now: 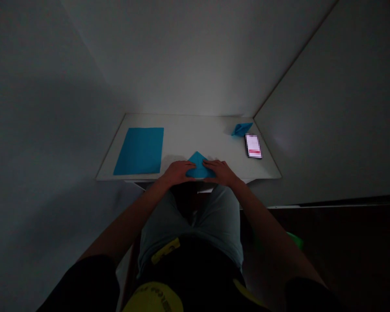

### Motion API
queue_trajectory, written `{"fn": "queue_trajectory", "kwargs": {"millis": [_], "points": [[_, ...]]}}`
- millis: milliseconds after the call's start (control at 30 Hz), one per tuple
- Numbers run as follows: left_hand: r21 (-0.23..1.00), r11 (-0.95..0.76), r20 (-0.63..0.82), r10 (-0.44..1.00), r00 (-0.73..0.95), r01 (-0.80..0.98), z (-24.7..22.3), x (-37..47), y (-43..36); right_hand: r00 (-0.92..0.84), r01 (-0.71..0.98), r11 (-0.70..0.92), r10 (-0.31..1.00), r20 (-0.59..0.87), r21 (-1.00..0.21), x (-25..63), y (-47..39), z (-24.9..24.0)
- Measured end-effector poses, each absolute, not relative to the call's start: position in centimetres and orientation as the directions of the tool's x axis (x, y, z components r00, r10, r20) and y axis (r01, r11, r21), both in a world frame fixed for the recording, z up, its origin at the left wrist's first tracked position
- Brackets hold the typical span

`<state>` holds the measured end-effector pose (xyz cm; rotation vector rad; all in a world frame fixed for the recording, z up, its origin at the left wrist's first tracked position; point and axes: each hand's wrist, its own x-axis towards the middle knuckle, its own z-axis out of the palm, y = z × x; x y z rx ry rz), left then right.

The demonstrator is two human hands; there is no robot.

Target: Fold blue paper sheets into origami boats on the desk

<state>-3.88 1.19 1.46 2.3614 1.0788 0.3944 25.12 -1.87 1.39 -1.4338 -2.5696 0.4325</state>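
A piece of blue paper folded to a peak point(199, 168) lies at the front edge of the white table, its point turned away from me. At its left side my left hand point(178, 172) holds it, fingertips on top and thumb by the near edge. My right hand point(222, 171) grips the opposite side in the same way, with its fingers pressed on the sloping fold. A gap between the hands leaves the middle of the paper showing. The parts under my palms and fingers are hidden.
Flat blue sheets or one sheet point(139, 151) lie on the table point(195, 130) at left. A folded blue paper shape point(242, 129) stands at the back right, beside a lit phone point(253, 146). Walls close in behind and at both sides.
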Motion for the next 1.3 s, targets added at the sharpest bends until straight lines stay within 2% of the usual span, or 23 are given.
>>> {"fn": "queue_trajectory", "kwargs": {"millis": [167, 400, 500, 600, 667, 800, 1000, 1133, 1300], "points": [[0.561, -0.542, 0.038, 0.772, 0.635, 0.626, 1.9, -3.7, 1.3, -0.535, 0.781, 0.501, 0.844, 0.015, -0.373, 25.5, -1.3, 1.0], [0.663, -0.501, 0.072, 0.782, 0.619, 0.556, 2.8, -3.3, 2.1, -0.603, 0.693, 0.508, 0.797, -0.025, -0.512, 26.3, 0.3, 1.9], [0.571, -0.484, 0.001, 0.808, 0.589, 0.663, 3.5, -2.7, 2.1, -0.596, 0.656, 0.456, 0.802, -0.041, -0.601, 26.4, 0.6, 2.4], [0.431, -0.474, -0.102, 0.82, 0.564, 0.768, 4.6, -2.0, 2.2, -0.536, 0.651, 0.365, 0.842, -0.062, -0.666, 26.3, 0.8, 2.4], [0.38, -0.447, -0.146, 0.836, 0.529, 0.81, 5.2, -1.7, 2.4, -0.481, 0.662, 0.292, 0.872, -0.092, -0.69, 26.2, 1.0, 2.3], [0.373, -0.413, -0.154, 0.856, 0.494, 0.831, 5.6, -1.5, 2.9, -0.419, 0.663, 0.194, 0.896, -0.145, -0.723, 26.2, 1.8, 2.3], [0.432, -0.429, -0.146, 0.834, 0.531, 0.793, 5.1, -2.0, 3.2, -0.451, 0.622, 0.164, 0.874, -0.179, -0.766, 26.7, 2.9, 2.8], [0.403, -0.456, -0.113, 0.836, 0.537, 0.794, 4.8, -2.0, 2.8, -0.438, 0.618, 0.208, 0.892, -0.112, -0.758, 26.5, 2.8, 2.4], [0.357, -0.456, -0.019, 0.869, 0.494, 0.816, 4.0, -1.8, 2.1, -0.315, 0.7, 0.226, 0.949, -0.01, -0.677, 25.1, 1.7, 1.7]]}}
